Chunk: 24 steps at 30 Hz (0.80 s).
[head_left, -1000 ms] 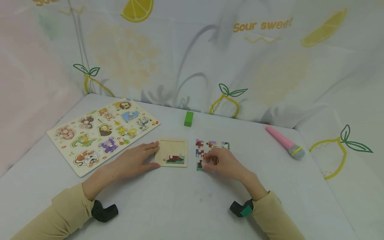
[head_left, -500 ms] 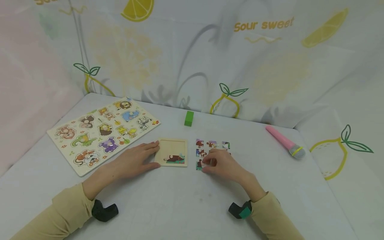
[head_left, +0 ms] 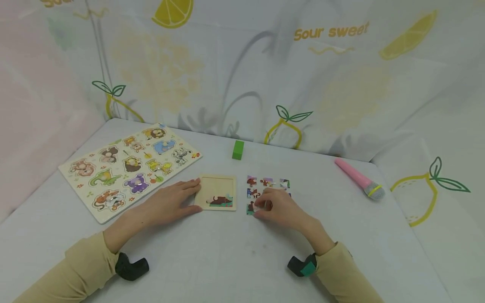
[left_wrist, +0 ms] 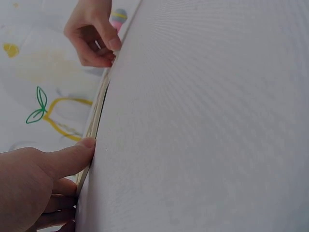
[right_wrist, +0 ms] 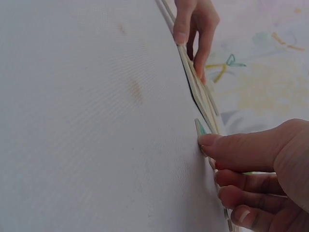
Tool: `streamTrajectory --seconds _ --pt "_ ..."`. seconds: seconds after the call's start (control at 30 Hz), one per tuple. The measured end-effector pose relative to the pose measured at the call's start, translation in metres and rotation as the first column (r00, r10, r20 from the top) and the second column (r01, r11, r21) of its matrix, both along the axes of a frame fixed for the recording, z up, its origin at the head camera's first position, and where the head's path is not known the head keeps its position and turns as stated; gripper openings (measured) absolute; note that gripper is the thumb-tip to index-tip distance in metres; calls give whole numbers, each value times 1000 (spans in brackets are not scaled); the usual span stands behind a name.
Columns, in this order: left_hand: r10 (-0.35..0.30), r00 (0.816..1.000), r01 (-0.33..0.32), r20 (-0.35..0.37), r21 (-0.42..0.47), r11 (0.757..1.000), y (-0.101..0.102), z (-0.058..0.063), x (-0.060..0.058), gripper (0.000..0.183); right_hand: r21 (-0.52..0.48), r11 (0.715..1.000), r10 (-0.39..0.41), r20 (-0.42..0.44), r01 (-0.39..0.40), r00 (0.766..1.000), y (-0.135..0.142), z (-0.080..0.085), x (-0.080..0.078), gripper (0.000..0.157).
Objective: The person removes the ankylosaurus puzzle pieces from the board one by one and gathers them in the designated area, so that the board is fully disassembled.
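1. Right hand: the thumb and forefinger of the right hand (head_left: pixel 279 207) appear clamped on a small, flat wooden puzzle piece printed brown and green (head_left: pixel 251 207), at the near-left corner of the loose group; in the right wrist view the piece looks tilted, one edge raised off the white cloth (head_left: pixel 212 256)
2. Left hand: the straight fingers and thumb of the left hand (head_left: pixel 171 204) are spread apart, touching the left side of the square, pale wooden puzzle tray (head_left: pixel 217 185)
3. Possible fault – dropped piece: the thin edge offers little purchase, so a weak or off-centre pinch may let it slip or flip face down
4. Possible fault – disturbed group: the flat, multicoloured wooden loose pieces (head_left: pixel 251 182) lie just beside and partly beneath the right hand; a low sideways sweep is likely to scatter them
5. Possible fault: tray shift; with contact visible only along the left side, excess pressure there may slide the tray rightward into the loose pieces
6. Possible fault: unseated parts; the joined brown-and-green wooden pieces (head_left: pixel 221 200) occupy the tray's near side, and a tilted piece forced against them may pry them up
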<state>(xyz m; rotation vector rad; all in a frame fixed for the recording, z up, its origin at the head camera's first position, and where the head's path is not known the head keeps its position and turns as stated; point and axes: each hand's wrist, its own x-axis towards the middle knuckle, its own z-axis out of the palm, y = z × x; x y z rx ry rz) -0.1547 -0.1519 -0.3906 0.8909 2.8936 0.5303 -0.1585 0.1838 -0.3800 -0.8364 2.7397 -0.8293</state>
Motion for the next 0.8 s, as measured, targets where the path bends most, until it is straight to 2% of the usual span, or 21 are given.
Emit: streamTrajectory --seconds 0.3,0.53,0.7,0.8 --pt "3 1000 -3 0 6 1000 -1 -1 1 66 19 1000 0 2 0 1000 -1 0 -1 19" --pt "-2 1000 2 -6 19 1000 -1 -1 2 65 48 999 15 -31 -13 999 -2 2 2 20" --pt "-6 1000 6 -7 20 1000 -1 -1 2 65 45 999 -4 -68 7 998 -2 5 4 20" --pt "-6 1000 6 -4 18 1000 -1 -1 2 66 60 998 -3 -59 7 998 -2 5 4 18"
